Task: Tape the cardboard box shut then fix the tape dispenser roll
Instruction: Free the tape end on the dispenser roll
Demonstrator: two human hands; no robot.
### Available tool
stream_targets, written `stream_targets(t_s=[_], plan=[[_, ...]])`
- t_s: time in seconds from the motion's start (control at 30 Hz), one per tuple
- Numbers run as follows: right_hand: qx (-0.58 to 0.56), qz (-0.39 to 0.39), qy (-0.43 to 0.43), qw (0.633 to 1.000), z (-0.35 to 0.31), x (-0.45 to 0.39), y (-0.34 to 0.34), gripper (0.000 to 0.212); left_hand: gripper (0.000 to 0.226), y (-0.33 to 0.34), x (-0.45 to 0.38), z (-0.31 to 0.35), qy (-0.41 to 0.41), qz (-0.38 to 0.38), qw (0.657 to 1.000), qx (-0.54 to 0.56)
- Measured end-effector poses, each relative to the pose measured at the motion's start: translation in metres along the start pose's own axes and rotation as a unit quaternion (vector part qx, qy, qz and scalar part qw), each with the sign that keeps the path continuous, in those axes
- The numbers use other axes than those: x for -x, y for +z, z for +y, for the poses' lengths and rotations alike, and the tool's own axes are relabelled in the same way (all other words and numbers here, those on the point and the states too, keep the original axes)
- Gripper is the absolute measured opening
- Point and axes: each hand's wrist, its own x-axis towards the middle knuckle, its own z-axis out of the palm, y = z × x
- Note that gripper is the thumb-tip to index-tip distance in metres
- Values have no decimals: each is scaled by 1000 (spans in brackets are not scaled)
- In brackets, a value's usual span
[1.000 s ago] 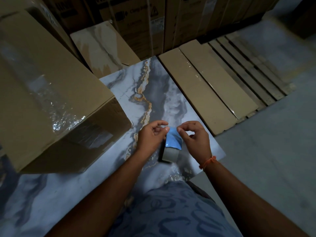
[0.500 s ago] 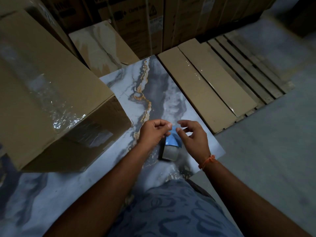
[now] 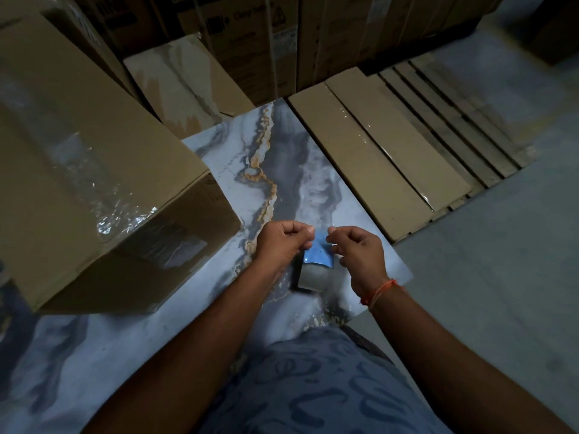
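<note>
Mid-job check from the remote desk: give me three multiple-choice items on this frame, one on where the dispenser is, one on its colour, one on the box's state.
1. Where is the tape dispenser?
A. On the cardboard box
B. Between both hands, over the marble tile
C. On the wooden pallet

2. What colour is the dispenser's top part?
A. Red
B. Green
C. Blue

3. What state is the cardboard box in?
A. Flaps closed, clear tape over the seam
B. Flaps standing open
C. Flattened

Answers: 1 B, the left hand and right hand flank it above the marble tile. 2 C, it shows blue between the fingers. 3 A, shiny tape crosses the top and end.
</note>
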Motion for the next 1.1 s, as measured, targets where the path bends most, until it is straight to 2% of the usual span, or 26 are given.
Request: stream_targets(t_s=[0.27, 0.43, 0.53, 0.7, 0.8, 1.1], plan=[[28, 7, -6, 1000, 4, -2, 2, 17, 8, 1, 6, 2, -5, 24, 1000, -18], [48, 9, -10, 999, 6, -4, 3, 18, 27, 4, 10, 1, -21, 63, 998, -9], [56, 15, -5, 998, 7, -2, 2, 18, 30, 1, 7, -2, -25, 93, 994, -58], [85, 29, -15, 996, 9, 0, 6, 17, 42, 5, 8, 0, -113, 47, 992, -24], [110, 35, -22, 993, 9, 1, 8, 17, 39, 9, 9, 0, -150, 27, 988, 32], [156, 61, -30, 985, 10, 5, 10, 23, 32, 14, 11, 0, -146, 39, 988, 29]])
